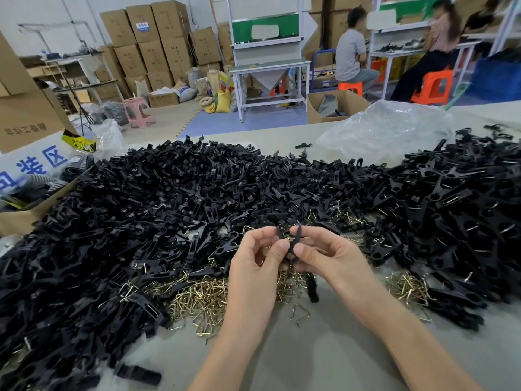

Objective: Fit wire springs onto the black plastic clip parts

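Both hands meet over the middle of the table. My left hand [258,259] and my right hand [324,256] pinch a pair of black plastic clip parts [291,241] between thumbs and fingers, held upright and pressed together. Whether a wire spring sits on them is hidden by my fingers. Under and around my hands lies a heap of brass-coloured wire springs [205,300]. A huge pile of loose black clip parts [169,198] covers the table behind and to the left. Clips on the right [451,221] show wire springs fitted.
A crumpled clear plastic bag [386,131] lies at the table's far right. An open cardboard box [25,215] stands at the left edge. Bare grey tabletop [324,356] shows near me. Beyond are stacked cartons, workbenches, stools and seated people.
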